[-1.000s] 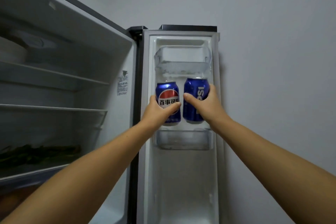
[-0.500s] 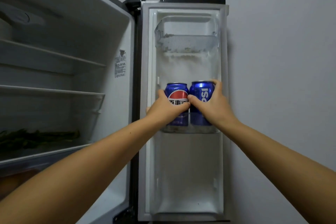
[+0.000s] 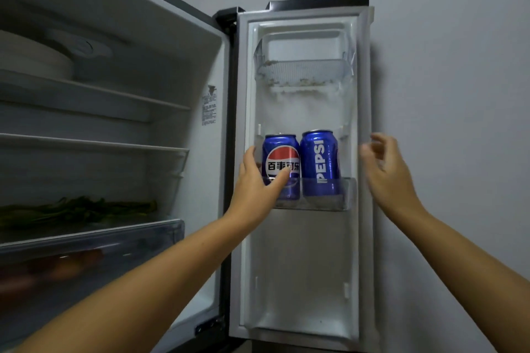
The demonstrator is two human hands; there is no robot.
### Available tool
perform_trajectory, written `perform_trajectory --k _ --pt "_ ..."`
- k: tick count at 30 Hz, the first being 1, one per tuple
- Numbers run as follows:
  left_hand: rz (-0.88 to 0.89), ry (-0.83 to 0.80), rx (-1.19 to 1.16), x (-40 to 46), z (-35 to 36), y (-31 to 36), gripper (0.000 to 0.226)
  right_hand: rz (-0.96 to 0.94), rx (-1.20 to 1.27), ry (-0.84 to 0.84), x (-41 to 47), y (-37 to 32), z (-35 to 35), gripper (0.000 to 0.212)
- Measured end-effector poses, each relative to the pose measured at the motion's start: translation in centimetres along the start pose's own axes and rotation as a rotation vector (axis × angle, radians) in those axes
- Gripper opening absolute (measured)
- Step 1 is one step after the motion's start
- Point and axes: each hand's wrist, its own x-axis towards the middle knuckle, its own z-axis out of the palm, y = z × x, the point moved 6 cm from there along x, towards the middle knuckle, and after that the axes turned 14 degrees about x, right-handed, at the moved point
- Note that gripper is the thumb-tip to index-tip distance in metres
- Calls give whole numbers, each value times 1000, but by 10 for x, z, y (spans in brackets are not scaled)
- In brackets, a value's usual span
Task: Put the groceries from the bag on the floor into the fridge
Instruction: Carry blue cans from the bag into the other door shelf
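Two blue cans stand upright, side by side and just apart, in the middle door shelf (image 3: 345, 195) of the open fridge door (image 3: 304, 266). The left can (image 3: 282, 152) shows a red-and-white emblem; the right can (image 3: 320, 160) shows vertical lettering. The left hand (image 3: 255, 183) lies at 9 o'clock of the left can, thumb across its front and fingers (image 3: 249, 156) beside its wall; whether it grips or merely touches cannot be told. The right hand (image 3: 387, 169) hangs at 3 o'clock of the right can, well apart from it, fingers loosely spread and holding nothing. Judged status: both cans are stowed, so this item pair is complete. Remaining work cannot be assessed, because the bag and the floor are out of view. The upper door bin (image 3: 304, 73) holds no groceries. Inside the fridge, leafy greens (image 3: 77, 209) lie on a shelf at 9 o'clock of the cans.
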Motion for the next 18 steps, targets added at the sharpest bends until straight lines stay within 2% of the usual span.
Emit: perform_trajectory --k 1,3,5,7,14,18 --pt "-7 4 5 -7 0 0 75 28 18 68 0 17 -13 38" --pt "7 24 59 -19 3 1 64 199 18 124 -9 66 -24 39" --pt "22 62 154 -30 6 3 55 458 30 70 -28 114 -16 48" --pt "-6 91 194 -37 9 5 49 627 78 -36 -49 142 0 56" --pt "-180 99 148 -46 8 18 44 611 212 -57 -72 153 13 63" --pt "-275 138 144 -61 -7 21 43 485 161 5 -95 121 7 57"
